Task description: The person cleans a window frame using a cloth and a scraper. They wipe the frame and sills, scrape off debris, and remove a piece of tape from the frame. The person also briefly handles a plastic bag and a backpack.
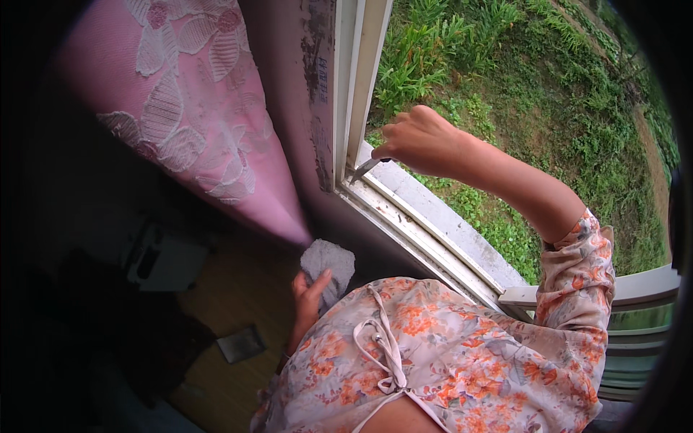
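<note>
My right hand [426, 141] reaches out over the window sill, its fingers closed round the dark handle of a small knife-like tool [366, 169]. The grey metal blade points down into the corner of the white window frame track [404, 214]. Dark specks of dirt lie along the track. Low in front of my body, my left hand [310, 292] grips a light grey cloth [328, 264], thumb pressed on its front. The rest of that hand's fingers are partly hidden behind the cloth.
A pink curtain [216, 123] with white flower embroidery hangs at the left, beside the wall. Grass and shrubs [498, 94] show outside. A window sash [592, 285] stands at the right. In the dim room below are a white boxy object [170, 256] and a grey flat object [242, 344] on the floor.
</note>
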Motion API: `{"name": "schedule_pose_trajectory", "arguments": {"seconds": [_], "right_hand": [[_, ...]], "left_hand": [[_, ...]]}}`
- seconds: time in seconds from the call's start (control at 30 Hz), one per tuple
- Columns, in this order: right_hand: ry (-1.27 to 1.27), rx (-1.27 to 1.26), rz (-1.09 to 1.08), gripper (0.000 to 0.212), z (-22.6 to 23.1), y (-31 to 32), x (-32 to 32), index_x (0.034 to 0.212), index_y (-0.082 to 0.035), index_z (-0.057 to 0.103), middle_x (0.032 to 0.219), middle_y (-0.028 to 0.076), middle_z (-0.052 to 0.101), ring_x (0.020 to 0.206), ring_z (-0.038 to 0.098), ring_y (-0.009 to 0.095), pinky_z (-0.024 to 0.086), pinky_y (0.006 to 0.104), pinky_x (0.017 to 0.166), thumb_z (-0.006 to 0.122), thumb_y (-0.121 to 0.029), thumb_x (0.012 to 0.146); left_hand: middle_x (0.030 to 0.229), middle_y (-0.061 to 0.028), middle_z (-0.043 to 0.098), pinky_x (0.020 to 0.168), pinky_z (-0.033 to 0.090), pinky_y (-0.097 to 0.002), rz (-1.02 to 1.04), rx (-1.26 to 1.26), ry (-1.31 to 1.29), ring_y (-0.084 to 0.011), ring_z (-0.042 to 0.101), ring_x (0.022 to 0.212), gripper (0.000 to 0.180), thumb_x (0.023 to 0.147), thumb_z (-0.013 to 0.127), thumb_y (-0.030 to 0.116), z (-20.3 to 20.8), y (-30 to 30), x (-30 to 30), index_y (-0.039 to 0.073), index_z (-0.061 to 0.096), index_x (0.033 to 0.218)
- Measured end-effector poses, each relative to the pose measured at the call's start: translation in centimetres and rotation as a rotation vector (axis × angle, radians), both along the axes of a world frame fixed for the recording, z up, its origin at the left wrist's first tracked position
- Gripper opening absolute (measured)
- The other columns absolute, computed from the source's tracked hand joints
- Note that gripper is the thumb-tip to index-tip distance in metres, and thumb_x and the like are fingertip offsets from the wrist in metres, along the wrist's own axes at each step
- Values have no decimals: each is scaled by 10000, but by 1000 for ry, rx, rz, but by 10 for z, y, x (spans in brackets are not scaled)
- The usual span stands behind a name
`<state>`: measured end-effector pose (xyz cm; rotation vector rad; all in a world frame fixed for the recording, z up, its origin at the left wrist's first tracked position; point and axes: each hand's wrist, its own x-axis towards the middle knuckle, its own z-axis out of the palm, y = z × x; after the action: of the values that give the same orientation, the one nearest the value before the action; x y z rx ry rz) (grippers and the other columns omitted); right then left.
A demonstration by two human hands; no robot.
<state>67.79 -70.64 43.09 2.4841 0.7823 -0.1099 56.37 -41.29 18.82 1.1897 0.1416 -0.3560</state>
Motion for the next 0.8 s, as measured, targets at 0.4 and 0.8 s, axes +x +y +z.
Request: {"name": "schedule_pose_trajectory", "arguments": {"seconds": [0.4, 0.8], "right_hand": [[-354, 210, -193, 195, -34, -23, -62, 1044, -145, 631, 937, 11, 566, 919, 580, 175, 461, 336, 647, 652, -191, 856], [-481, -238, -67, 146, -31, 36, -51, 763, -162, 658, 663, -14, 422, 617, 474, 128, 292, 302, 546, 598, -212, 885]], "left_hand": [[1040, -84, 717, 840, 528, -315, -48, 3, 17, -145, 658, 900, 327, 869, 760, 132, 7, 0, 0, -28, 673, 1140], [1013, -73, 721, 836, 519, -308, -147, 162, -61, -133, 648, 890, 331, 865, 770, 157, 16, -6, 12, -29, 684, 1126]]}}
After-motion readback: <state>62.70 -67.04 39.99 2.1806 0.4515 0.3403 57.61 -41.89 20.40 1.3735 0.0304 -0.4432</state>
